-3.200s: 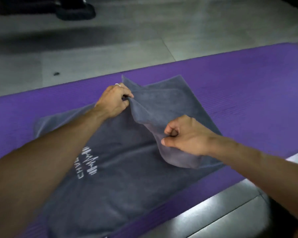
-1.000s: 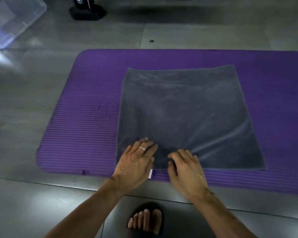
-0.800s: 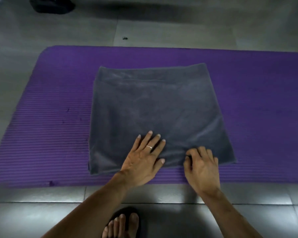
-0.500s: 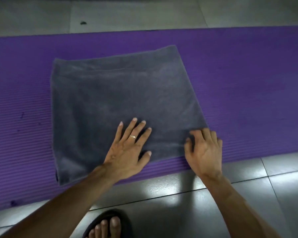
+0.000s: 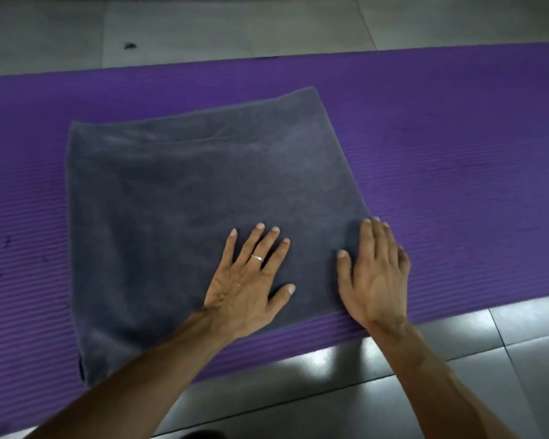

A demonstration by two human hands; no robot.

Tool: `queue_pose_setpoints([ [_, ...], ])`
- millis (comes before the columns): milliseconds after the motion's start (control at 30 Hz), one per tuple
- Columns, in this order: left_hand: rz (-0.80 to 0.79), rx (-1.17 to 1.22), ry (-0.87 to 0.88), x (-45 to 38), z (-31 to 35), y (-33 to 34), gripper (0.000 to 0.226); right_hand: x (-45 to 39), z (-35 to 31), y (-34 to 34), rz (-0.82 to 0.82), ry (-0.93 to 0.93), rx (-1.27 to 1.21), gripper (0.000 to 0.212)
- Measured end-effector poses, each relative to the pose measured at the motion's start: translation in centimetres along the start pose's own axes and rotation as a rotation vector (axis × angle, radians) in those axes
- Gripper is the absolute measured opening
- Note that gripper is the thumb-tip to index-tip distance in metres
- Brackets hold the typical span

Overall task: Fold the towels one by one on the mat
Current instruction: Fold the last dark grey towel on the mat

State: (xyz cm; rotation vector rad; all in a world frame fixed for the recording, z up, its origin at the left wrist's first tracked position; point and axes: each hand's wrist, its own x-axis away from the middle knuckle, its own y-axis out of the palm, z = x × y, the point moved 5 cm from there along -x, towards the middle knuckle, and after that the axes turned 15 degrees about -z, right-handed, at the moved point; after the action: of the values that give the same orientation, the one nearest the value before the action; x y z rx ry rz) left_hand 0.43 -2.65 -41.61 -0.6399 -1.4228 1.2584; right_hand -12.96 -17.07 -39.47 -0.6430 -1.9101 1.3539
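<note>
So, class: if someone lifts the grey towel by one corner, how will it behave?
The grey towel would probably droop limply, since it lies flat in soft layers. It would likely unfold too: nothing holds the layers but the left hand and right hand.

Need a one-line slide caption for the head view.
Both hands, left and right, press flat on a folded grey towel lying on a purple mat.

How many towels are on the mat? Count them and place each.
1: a grey towel lies folded mid-mat, both hands flat on its near edge. Others may lie outside view.
</note>
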Motion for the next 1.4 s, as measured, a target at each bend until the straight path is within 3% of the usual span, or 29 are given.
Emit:
queue_pose_setpoints([
  [100,0.043,0.033,-0.058,-1.2,-2.5,-1.0,0.068,-3.5,-6.4,1.0,-0.073,-0.341,0.079,0.062],
  [167,0.045,0.057,-0.13,-2.3,-5.7,-2.1,0.071,-6.0,-7.7,1.9,-0.128,-0.424,0.181,0.065],
  [333,-0.009,0.047,-0.269,-3.3,-13.2,-3.3,0.081,-10.7,-4.5,0.2,-0.005,0.033,0.077,0.074],
  [400,0.01,0.024,-0.226,-3.5,-13.5,-3.6,0.078,-12.1,-6.3,-0.7,0.032,0.035,0.021,0.069],
  [500,0.097,0.07,-0.244,-4.6,-15.0,-4.6,0.075,-13.9,-12.7,-0.7,0.078,-0.272,0.05,0.061],
  [600,0.121,0.131,-0.365,-5.2,-18.6,-5.5,0.08,-14.8,-19.1,0.7,-0.046,-0.55,0.094,0.064],
  [700,0.059,0.119,-0.426,-5.3,-20.7,-5.2,0.084,-16.3,-20.9,2.2,-0.157,-0.735,0.29,0.065],
  [867,-0.005,0.163,-0.497,-6.0,-20.8,-5.7,0.085,-22.3,-16.1,-0.4,-0.115,-0.365,0.297,0.075],
  [967,0.064,0.131,-0.441,-8.2,-19.7,-7.4,0.076,-21.5,-18.4,-1.1,-0.082,-0.534,0.295,0.067],
  [1067,0.049,0.168,-0.382,-10.6,-19.2,-7.5,0.071,-20.8,-18.7,0.3,-0.208,-0.78,0.405,0.063],
  [1100,0.042,0.176,-0.391,-11.1,-19.3,-7.3,0.072,-21.9,-17.6,0.2,-0.208,-0.726,0.39,0.065],
  [1233,0.022,0.195,-0.414,-11.4,-19.4,-7.0,0.088,-27.5,-12.4,-2.6,-0.068,-0.165,0.164,0.08],
  [1267,0.014,0.201,-0.406,-11.4,-19.3,-7.0,0.093,-27.4,-12.5,-3.1,-0.058,-0.141,0.173,0.08],
  [1400,-0.013,0.198,-0.391,-11.4,-19.4,-7.4,0.105,-22.2,-13.8,-1.9,-0.169,-0.593,0.415,0.063],
])
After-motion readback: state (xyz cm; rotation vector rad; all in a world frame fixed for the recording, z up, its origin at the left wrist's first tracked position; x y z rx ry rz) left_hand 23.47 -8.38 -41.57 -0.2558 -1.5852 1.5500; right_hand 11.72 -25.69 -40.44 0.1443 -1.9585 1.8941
